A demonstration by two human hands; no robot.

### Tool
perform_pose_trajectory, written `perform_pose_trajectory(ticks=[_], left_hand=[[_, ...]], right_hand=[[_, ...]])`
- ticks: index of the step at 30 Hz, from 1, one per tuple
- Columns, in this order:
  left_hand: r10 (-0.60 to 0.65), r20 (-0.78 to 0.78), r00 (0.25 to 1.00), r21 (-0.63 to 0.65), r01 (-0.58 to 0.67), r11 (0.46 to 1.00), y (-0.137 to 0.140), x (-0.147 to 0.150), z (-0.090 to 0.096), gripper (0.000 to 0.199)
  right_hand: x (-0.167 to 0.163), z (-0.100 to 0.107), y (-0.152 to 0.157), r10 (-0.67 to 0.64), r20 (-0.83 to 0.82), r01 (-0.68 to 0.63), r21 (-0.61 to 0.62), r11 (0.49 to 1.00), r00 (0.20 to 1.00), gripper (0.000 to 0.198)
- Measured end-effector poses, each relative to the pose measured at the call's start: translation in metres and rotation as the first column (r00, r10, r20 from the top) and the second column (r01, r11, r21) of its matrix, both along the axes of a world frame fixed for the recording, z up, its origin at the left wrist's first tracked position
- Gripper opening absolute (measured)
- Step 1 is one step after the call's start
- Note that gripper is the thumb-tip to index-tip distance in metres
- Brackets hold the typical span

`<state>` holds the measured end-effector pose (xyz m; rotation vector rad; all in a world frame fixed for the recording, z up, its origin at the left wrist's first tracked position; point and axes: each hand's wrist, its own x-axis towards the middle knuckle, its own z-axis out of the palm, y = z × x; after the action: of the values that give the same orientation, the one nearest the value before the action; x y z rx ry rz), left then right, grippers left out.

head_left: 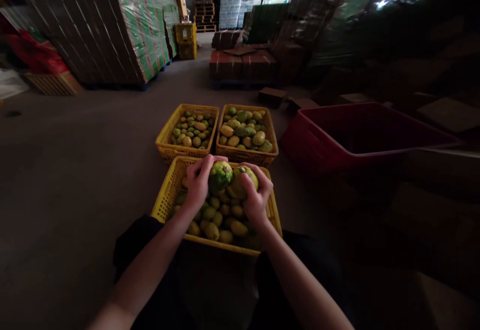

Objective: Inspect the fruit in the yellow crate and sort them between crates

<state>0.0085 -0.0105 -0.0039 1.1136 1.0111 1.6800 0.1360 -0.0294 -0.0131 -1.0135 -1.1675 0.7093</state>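
Observation:
Above the near yellow crate (160, 197), my left hand (197, 182) is closed around a green papaya (220, 174) with a ribbed top. My right hand (258, 195) grips a yellower papaya (237, 185), its thumb across the front. The two fruits are side by side, touching or nearly so, with their stem ends facing up toward me. Below them, several smaller green and yellow papayas (212, 231) lie loose in the crate, partly hidden by my hands and forearms.
Just beyond stand a left yellow crate (165, 142) and a right yellow crate (245, 156), both filled with similar fruit. A large red bin (315, 137) sits to the right. Farther back are wrapped box stacks (146, 25) and low cartons (243, 65) on a pallet.

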Motion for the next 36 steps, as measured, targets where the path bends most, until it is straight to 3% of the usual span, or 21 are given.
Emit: perform_pose_trajectory(ticks=[2, 5, 10, 14, 17, 21, 24, 26, 27, 30, 31, 34, 36], left_hand=[[-0.025, 0.155, 0.988, -0.152, 0.048, 0.987, 0.009, 0.001, -0.003, 0.040], [-0.032, 0.377, 0.925, -0.405, 0.196, 0.893, 0.020, 0.002, -0.008, 0.041], [0.029, 0.410, 0.911, -0.614, 0.252, 0.748, 0.024, 0.005, -0.018, 0.016], [0.011, 0.359, 0.933, -0.696, 0.260, 0.670, 0.024, 0.007, -0.027, 0.023], [0.012, 0.348, 0.938, -0.686, 0.246, 0.685, 0.026, 0.006, -0.030, 0.023], [-0.077, 0.453, 0.888, -0.595, 0.365, 0.716, 0.027, 0.000, -0.026, 0.026], [-0.082, 0.524, 0.847, -0.585, 0.428, 0.689, 0.028, -0.007, -0.017, 0.029], [-0.066, 0.581, 0.811, -0.572, 0.465, 0.675, 0.028, -0.010, -0.010, 0.031], [-0.066, 0.605, 0.794, -0.560, 0.483, 0.673, 0.028, -0.012, -0.006, 0.031], [-0.093, 0.636, 0.766, -0.507, 0.506, 0.698, 0.028, -0.017, 0.004, 0.025], [-0.095, 0.640, 0.762, -0.495, 0.504, 0.708, 0.028, -0.018, 0.006, 0.022], [-0.070, 0.692, 0.718, -0.462, 0.515, 0.722, 0.028, -0.021, 0.007, 0.022], [-0.048, 0.758, 0.650, -0.427, 0.551, 0.717, 0.027, -0.021, 0.004, 0.028]], right_hand=[[-0.002, -0.001, 0.002, 0.074, -0.004, -0.074, -0.037, 0.997, 0.997, 0.019], [-0.007, -0.006, 0.007, 0.088, -0.032, -0.092, -0.153, 0.984, 0.996, 0.023], [-0.004, -0.016, 0.020, -0.011, -0.075, -0.018, -0.373, 0.928, 0.997, 0.039], [0.003, -0.020, 0.024, 0.021, -0.065, -0.046, -0.422, 0.906, 0.998, 0.045], [0.008, -0.017, 0.024, 0.035, -0.034, -0.046, -0.413, 0.909, 0.999, 0.045], [0.012, -0.012, 0.022, 0.077, 0.050, -0.051, -0.396, 0.917, 0.996, 0.044], [0.010, -0.010, 0.023, 0.096, 0.023, -0.079, -0.400, 0.913, 0.995, 0.039], [0.007, -0.009, 0.025, 0.122, -0.153, -0.181, -0.471, 0.863, 0.981, 0.032], [0.005, -0.008, 0.026, 0.122, -0.286, -0.264, -0.534, 0.803, 0.950, 0.029], [0.002, -0.006, 0.028, 0.001, -0.612, -0.507, -0.654, 0.562, 0.791, 0.024], [0.002, -0.006, 0.028, -0.042, -0.663, -0.552, -0.655, 0.515, 0.748, 0.022], [0.002, -0.006, 0.027, -0.082, -0.743, -0.622, -0.610, 0.491, 0.664, 0.017], [0.003, -0.007, 0.026, -0.092, -0.787, -0.661, -0.570, 0.488, 0.610, 0.018]])
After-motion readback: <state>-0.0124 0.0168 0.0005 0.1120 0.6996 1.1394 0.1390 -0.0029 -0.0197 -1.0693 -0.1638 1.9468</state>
